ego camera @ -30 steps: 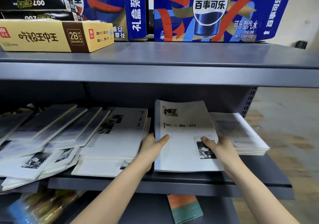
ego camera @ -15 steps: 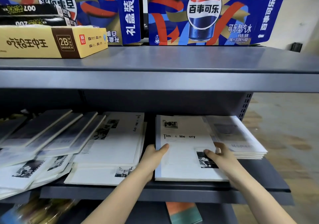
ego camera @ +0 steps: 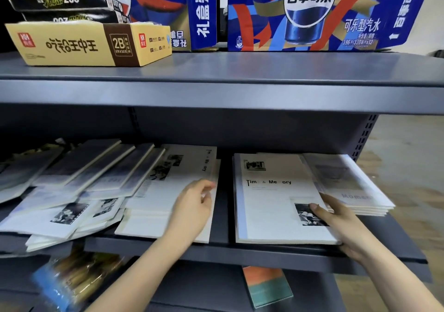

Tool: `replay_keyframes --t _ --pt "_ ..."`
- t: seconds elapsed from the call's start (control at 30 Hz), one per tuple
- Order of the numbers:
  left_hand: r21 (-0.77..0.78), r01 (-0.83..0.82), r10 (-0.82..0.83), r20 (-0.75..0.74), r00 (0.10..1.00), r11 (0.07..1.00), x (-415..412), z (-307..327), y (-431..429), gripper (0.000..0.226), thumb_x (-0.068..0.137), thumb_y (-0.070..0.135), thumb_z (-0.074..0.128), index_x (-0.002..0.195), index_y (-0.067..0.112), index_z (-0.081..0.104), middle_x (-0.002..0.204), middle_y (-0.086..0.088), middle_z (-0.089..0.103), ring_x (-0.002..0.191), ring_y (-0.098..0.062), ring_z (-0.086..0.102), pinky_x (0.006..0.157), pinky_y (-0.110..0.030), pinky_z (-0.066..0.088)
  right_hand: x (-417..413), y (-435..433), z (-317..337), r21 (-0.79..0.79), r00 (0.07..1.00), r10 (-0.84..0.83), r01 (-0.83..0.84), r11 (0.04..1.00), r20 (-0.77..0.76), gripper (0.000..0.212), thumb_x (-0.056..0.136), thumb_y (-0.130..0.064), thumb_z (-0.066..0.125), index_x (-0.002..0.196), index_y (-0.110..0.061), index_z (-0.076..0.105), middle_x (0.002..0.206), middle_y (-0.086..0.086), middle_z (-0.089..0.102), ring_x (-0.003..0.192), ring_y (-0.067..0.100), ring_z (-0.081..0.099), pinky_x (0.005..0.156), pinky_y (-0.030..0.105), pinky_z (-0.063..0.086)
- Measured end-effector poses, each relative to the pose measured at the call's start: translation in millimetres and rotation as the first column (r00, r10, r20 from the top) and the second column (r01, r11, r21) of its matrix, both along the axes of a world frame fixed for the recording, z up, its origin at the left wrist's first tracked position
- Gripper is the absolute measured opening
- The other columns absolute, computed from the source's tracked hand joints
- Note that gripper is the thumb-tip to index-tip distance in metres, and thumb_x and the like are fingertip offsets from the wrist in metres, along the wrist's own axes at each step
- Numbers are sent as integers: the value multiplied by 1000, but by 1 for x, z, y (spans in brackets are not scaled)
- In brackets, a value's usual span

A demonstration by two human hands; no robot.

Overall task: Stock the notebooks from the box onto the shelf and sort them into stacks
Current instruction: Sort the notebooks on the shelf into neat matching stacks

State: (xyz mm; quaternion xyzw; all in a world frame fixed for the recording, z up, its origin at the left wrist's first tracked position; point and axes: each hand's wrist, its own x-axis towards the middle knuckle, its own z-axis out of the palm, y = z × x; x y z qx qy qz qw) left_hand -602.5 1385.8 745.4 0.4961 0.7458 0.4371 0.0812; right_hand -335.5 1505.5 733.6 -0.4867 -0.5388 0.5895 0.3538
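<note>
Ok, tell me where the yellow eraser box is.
Head view: the yellow eraser box sits on the upper shelf at left, in front of two black boxes.

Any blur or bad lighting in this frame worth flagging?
Head view: left hand smeared by motion; bottom-left packet blurred too; Time & Memory notebook cover reads sharp; upper shelf casts shadow over the rear left notebooks.

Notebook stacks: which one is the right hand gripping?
The stack whose Time & Memory title reads upright; the right hand grips its right edge. The left neighbour has its title sideways.
</note>
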Motion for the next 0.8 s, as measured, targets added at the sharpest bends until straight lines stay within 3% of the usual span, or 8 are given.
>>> replay_keyframes --t 0.1,0.2,0.33,0.47,0.53,0.63,0.7,0.8 --pt "-153 -36 -10 -287 958 988 -21 -5 -5 34 90 25 57 124 24 55 125 6 56 122 -12 39 97 -24 33 0 2 -2 -5 1000 2 -2 1000 30 49 90 -18 61 136 -14 44 110 9 67 92 14 65 82 32 47" --pt "-345 -74 -68 -381 922 936 -31 -12 -10 56 86 50 56 136 28 43 144 7 38 136 -15 25 108 -31 24 0 3 -2 14 996 -8 7 1000 89 42 90 -18 61 129 -15 47 100 8 68 88 18 66 72 30 50" --pt "-409 -31 -152 -407 901 912 -34 -14 -15 72 80 59 57 142 31 34 153 7 23 142 -14 14 112 -31 15 0 5 2 50 967 -20 8 999 253 46 88 -24 64 130 -13 49 107 11 66 99 26 63 94 39 47" --pt "-391 -27 -153 -423 893 920 -41 -14 -20 68 84 56 55 142 29 33 153 7 23 141 -12 17 112 -29 15 -5 2 10 274 732 -198 16 962 652 46 90 -27 59 128 -3 48 123 22 55 114 36 51 84 36 40" --pt "-371 -32 -142 -431 891 928 -46 -14 -22 67 84 57 55 141 29 35 152 6 26 140 -12 19 111 -30 17 -13 -7 18 458 660 -357 22 889 662 44 89 -25 56 122 3 48 121 28 51 111 42 48 85 41 42" --pt "-349 -55 -115 -449 886 935 -55 -14 -28 67 82 59 54 140 30 37 151 7 29 140 -12 21 111 -31 17 -43 -30 32 549 812 -288 -48 835 508 28 89 -17 55 114 -4 56 103 17 60 90 35 57 75 35 46" --pt "-353 -78 -103 -467 878 932 -61 -14 -31 67 82 61 53 140 31 37 151 7 29 140 -12 20 111 -33 17 -75 -47 37 460 885 -80 -159 874 459 19 91 -14 51 108 -12 60 88 4 63 77 26 62 72 34 53" --pt "-381 -144 -70 -495 866 913 -70 -13 -36 80 78 70 48 143 25 33 153 1 26 142 -17 17 113 -36 16 -130 -67 35 268 914 180 -287 920 363 15 94 -10 47 103 -14 58 82 -1 61 70 15 61 60 13 50"
